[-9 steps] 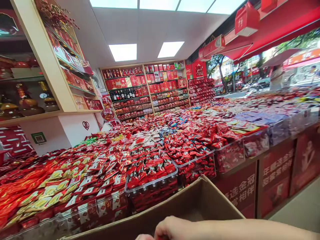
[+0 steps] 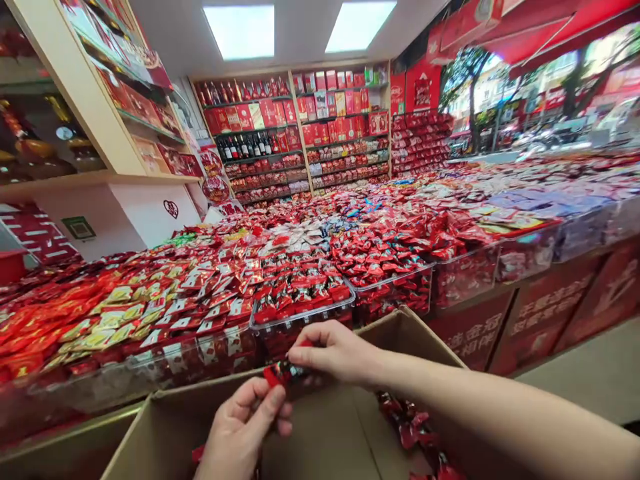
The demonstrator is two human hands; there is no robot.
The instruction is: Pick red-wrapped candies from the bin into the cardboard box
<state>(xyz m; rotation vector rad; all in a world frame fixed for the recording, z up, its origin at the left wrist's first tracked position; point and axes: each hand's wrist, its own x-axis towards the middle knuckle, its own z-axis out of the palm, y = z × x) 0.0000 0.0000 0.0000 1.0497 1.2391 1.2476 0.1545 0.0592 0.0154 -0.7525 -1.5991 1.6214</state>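
Note:
Over a cardboard box, both my hands hold one small red-and-black wrapped candy. My left hand pinches its left end between thumb and forefinger. From the right, my right hand grips the other end, its fingers closed. More red wrapped candies lie inside the box along its right side, partly hidden by my right forearm. Just beyond the box stands a clear plastic bin filled with similar red-and-black candies.
Bins of packets cover the counter, including red-wrapped sweets and gold-and-red packets. Shelves with bottles and red boxes line the back wall. Red printed panels front the counter at right.
The view has tipped downward, bringing both hands and the box's inside into sight. My hands now show higher in the picture, with the candy visible between them.

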